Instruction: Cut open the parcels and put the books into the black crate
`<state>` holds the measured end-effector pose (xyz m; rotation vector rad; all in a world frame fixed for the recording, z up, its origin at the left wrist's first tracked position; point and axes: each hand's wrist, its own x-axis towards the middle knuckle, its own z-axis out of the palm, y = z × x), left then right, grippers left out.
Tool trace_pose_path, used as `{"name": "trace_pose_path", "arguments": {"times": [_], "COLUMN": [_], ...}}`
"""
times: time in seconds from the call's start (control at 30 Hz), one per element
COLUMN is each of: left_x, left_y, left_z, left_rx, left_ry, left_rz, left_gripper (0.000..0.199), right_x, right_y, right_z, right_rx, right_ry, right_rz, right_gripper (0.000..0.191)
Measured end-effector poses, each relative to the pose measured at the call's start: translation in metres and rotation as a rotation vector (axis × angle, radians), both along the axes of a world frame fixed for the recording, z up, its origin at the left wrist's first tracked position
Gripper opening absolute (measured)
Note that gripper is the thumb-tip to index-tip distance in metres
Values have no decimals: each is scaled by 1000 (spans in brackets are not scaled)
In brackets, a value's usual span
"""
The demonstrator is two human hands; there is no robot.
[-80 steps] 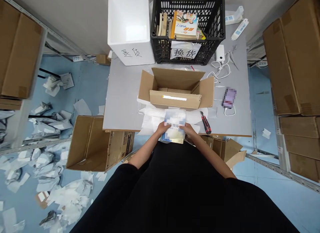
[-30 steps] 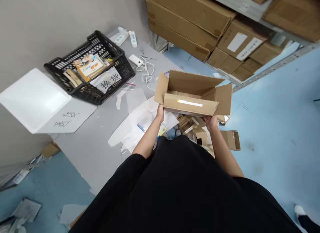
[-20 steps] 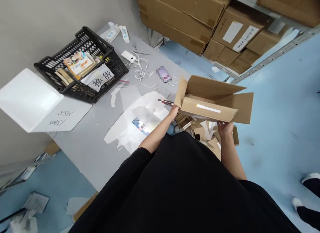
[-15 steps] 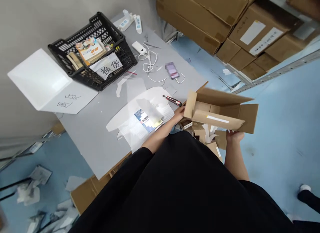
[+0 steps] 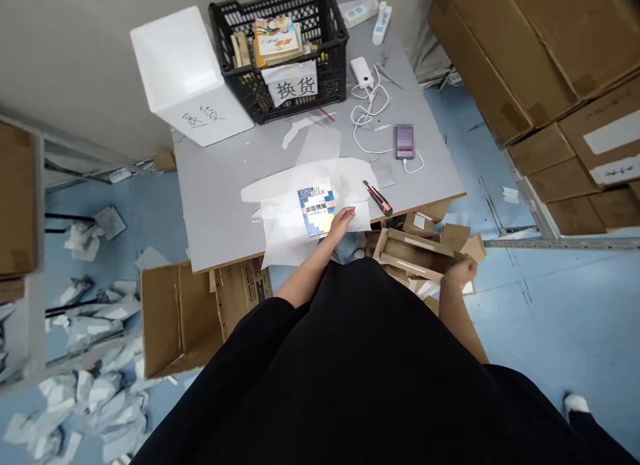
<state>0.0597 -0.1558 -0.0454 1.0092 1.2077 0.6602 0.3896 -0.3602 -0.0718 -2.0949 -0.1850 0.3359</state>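
My left hand point(image 5: 343, 220) is over the table's front edge, beside a blue, white and yellow book point(image 5: 317, 210) lying on white sheets point(image 5: 280, 233). Its fingers are loosely extended and hold nothing. A red and black box cutter point(image 5: 378, 198) lies to the right of that hand. My right hand point(image 5: 461, 272) is off the table to the right, at the end of an open cardboard box point(image 5: 417, 250) that sits low among other cardboard. The right fingers look curled, blurred, and whether they still grip the box is unclear.
On the grey table point(image 5: 215, 212) stand a black crate point(image 5: 330, 72) of books and a white bin point(image 5: 175, 65). A phone point(image 5: 404, 142) and a white power bank point(image 5: 361, 72) lie at the right. Stacked cartons point(image 5: 490, 65) fill the upper right; a large open carton point(image 5: 183, 312) stands below left.
The open box has dropped from table height down among the cardboard pieces. My left hand has let go of it and moved left toward the book. The view has turned right and shifted left.
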Motion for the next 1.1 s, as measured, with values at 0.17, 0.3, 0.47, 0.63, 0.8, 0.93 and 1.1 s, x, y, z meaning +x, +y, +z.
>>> {"name": "trace_pose_path", "arguments": {"times": [0.17,0.3,0.47,0.63,0.8,0.93,1.1], "left_x": [-49,-95,-146,-170,-171,-168,-165], "left_y": [3,4,8,21,34,40,42], "left_z": [3,0,-14,-35,-50,-54,-57], "left_rx": [-36,-72,-165,-267,-309,-324,-314], "left_ry": [45,40,86,262,308,373,467], "left_rz": [198,331,403,337,224,200,207], "left_gripper": [33,33,34,31,24,28,30], "right_x": [-100,-182,-241,-274,-295,-296,-284], "right_y": [111,167,205,214,217,227,246], "right_z": [0,4,0,-12,-29,-38,-37], "right_rx": [78,76,-78,-155,-255,-377,-486], "right_ry": [-85,72,114,103,106,79,180], "right_rz": [405,787,989,1019,994,960,936], "right_gripper": [37,41,49,67,83,77,42]}}
